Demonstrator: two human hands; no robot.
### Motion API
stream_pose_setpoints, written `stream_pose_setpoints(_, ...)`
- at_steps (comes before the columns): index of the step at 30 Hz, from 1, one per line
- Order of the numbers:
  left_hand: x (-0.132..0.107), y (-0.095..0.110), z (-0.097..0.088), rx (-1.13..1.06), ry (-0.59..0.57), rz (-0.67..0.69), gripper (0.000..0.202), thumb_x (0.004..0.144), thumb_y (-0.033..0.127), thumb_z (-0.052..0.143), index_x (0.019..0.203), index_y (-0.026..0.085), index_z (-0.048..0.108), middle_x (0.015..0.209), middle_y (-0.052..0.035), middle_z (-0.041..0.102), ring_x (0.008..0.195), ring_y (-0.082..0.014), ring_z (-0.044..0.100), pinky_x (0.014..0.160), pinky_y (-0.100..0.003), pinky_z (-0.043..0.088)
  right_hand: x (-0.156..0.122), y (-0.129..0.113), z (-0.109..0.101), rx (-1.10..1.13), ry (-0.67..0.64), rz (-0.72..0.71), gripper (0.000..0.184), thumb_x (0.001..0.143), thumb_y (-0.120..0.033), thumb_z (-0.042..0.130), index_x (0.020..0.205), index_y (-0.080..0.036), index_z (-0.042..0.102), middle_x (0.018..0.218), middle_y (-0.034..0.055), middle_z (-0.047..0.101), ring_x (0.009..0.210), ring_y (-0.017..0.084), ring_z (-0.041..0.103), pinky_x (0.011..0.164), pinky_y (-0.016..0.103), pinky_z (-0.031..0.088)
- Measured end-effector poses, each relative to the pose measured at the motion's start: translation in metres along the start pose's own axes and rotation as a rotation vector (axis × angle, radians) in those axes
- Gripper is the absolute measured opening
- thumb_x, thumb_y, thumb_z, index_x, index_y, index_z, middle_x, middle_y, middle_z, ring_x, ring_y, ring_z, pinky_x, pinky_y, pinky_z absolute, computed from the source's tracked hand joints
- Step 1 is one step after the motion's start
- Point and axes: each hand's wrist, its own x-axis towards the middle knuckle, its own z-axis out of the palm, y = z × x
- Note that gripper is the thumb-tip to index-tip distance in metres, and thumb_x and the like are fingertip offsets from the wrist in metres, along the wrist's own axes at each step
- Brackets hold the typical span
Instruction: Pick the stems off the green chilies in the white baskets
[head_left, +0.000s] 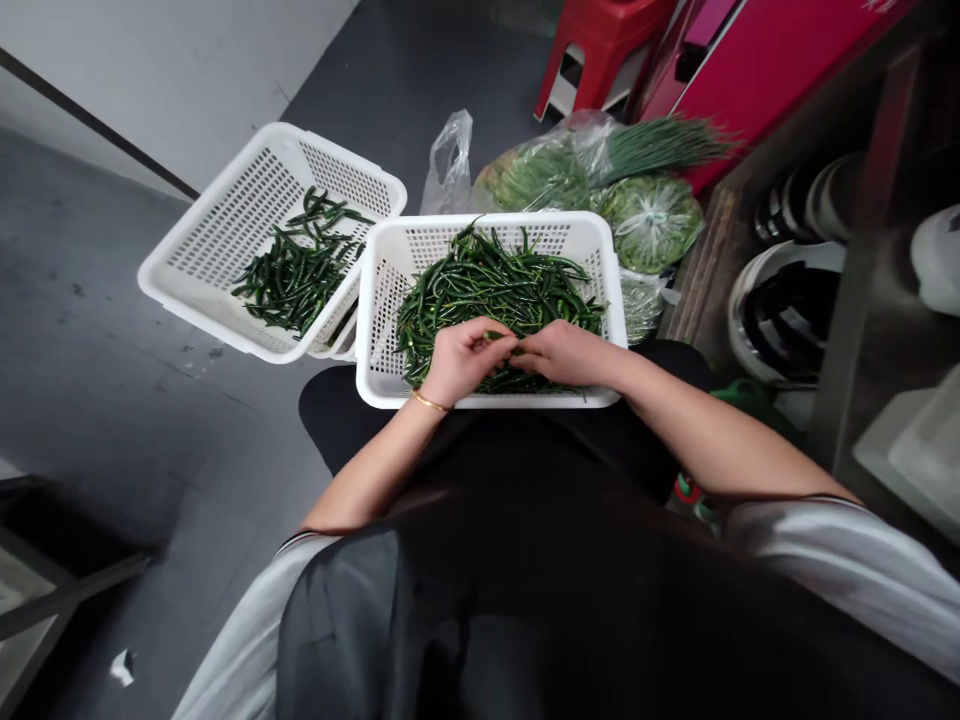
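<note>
A white plastic basket [611, 300] stands close against my knees, heaped with thin green chili peppers [495, 275]. Over its near side my left hand [463, 358] pinches a green chili pepper [495, 337] between thumb and fingers. My right hand [559, 352] meets it fingertip to fingertip, its fingers pressed together at the pepper's end; what exactly they grip is hidden. To the left, a second white basket [217, 215] sits tilted and holds a smaller pile of green chili peppers [296, 280].
Behind the near basket lie bagged green vegetables [540, 175] and a bundle of long thin greens [667, 145]. A red stool [600, 45] stands at the back. Along the right runs a metal shelf [855, 260] with bowls and pots. Grey floor [225, 430] spreads to the left.
</note>
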Motion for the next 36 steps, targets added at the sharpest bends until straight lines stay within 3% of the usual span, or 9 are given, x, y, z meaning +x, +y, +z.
stream_pose_setpoints(4, -0.006, 0.009, -0.002, 0.108, 0.077, 0.154, 0.022, 0.067, 0.035, 0.079, 0.078, 0.020, 0.068, 0.081, -0.0054, 0.068, 0.084, -0.0196, 0.064, 0.071, -0.029, 0.051, -0.006, 0.003, 0.001, -0.177, 0.007, 0.166, 0.037, 0.096, -0.035, 0.039, 0.086, -0.019, 0.071, 0.077, 0.0054, 0.069, 0.071, 0.017, 0.059, 0.062, 0.027, 0.032)
stream_pose_setpoints(10, 0.008, -0.009, -0.046, -0.236, 0.110, -0.066, 0.022, 0.082, 0.039, 0.056, 0.079, 0.018, 0.055, 0.079, -0.0029, 0.064, 0.067, -0.0131, 0.061, 0.062, -0.027, 0.052, -0.012, 0.004, 0.036, -0.399, -0.095, 0.198, 0.038, 0.097, -0.042, 0.037, 0.126, -0.032, 0.060, 0.114, 0.0069, 0.063, 0.083, 0.018, 0.063, 0.060, 0.025, 0.034)
stream_pose_setpoints(15, 0.010, -0.042, -0.019, 0.621, -0.093, -0.205, 0.011, 0.077, 0.023, 0.056, 0.075, 0.015, 0.063, 0.070, -0.0047, 0.064, 0.069, -0.0160, 0.062, 0.067, -0.028, 0.050, 0.007, 0.006, 0.042, -0.454, -0.200, 0.115, 0.037, 0.098, -0.032, 0.034, 0.118, -0.025, 0.064, 0.111, 0.0119, 0.062, 0.088, 0.022, 0.064, 0.064, 0.028, 0.039)
stream_pose_setpoints(19, 0.015, -0.053, 0.018, 1.222, -0.277, -0.204, 0.016, 0.079, 0.023, 0.059, 0.086, 0.014, 0.070, 0.093, -0.0140, 0.070, 0.093, -0.0261, 0.066, 0.081, -0.035, 0.050, 0.002, 0.017, 0.027, -0.432, -0.104, 0.249, 0.041, 0.099, -0.037, 0.030, 0.117, -0.023, 0.064, 0.110, 0.0109, 0.065, 0.090, 0.023, 0.064, 0.068, 0.030, 0.042)
stream_pose_setpoints(23, 0.023, -0.054, 0.024, 1.396, -0.397, -0.204, 0.021, 0.079, 0.025, 0.060, 0.091, 0.013, 0.071, 0.095, -0.0172, 0.070, 0.093, -0.0296, 0.067, 0.077, -0.036, 0.050, -0.013, 0.026, 0.035, -0.429, -0.255, 0.205, 0.030, 0.093, -0.035, 0.046, 0.106, -0.019, 0.068, 0.103, 0.0118, 0.067, 0.089, 0.025, 0.064, 0.070, 0.033, 0.044)
stream_pose_setpoints(26, 0.028, -0.054, 0.005, 1.176, -0.303, -0.108, 0.011, 0.072, 0.026, 0.066, 0.073, 0.015, 0.068, 0.076, -0.0100, 0.067, 0.080, -0.0242, 0.065, 0.070, -0.031, 0.048, -0.014, 0.028, 0.045, -0.416, -0.272, 0.191, 0.027, 0.091, -0.028, 0.048, 0.104, -0.016, 0.069, 0.101, 0.0137, 0.067, 0.085, 0.026, 0.064, 0.070, 0.034, 0.044)
stream_pose_setpoints(29, 0.031, -0.047, -0.025, 0.561, -0.086, -0.081, 0.017, 0.068, 0.029, 0.066, 0.062, 0.015, 0.059, 0.056, -0.0007, 0.055, 0.055, -0.0123, 0.053, 0.053, -0.023, 0.040, -0.012, 0.029, 0.032, -0.383, -0.181, 0.191, 0.029, 0.093, -0.033, 0.046, 0.102, -0.019, 0.069, 0.103, 0.0116, 0.066, 0.084, 0.022, 0.064, 0.068, 0.030, 0.043)
stream_pose_setpoints(33, 0.030, -0.031, -0.050, -0.295, 0.005, -0.200, 0.022, 0.065, 0.037, 0.060, 0.066, 0.015, 0.057, 0.054, 0.0005, 0.053, 0.043, -0.0093, 0.046, 0.039, -0.021, 0.029, -0.010, 0.027, 0.004, -0.280, 0.103, 0.236, 0.027, 0.092, -0.035, 0.049, 0.093, -0.017, 0.069, 0.097, 0.0093, 0.066, 0.080, 0.019, 0.061, 0.065, 0.027, 0.039)
stream_pose_setpoints(36, 0.023, -0.028, -0.039, -0.527, -0.052, -0.322, 0.028, 0.065, 0.038, 0.063, 0.076, 0.013, 0.062, 0.059, -0.0022, 0.058, 0.048, -0.0118, 0.054, 0.037, -0.019, 0.028, -0.003, 0.015, 0.011, -0.067, 0.374, 0.269, 0.024, 0.091, -0.032, 0.050, 0.086, -0.015, 0.066, 0.082, 0.0060, 0.066, 0.072, 0.016, 0.059, 0.065, 0.026, 0.040)
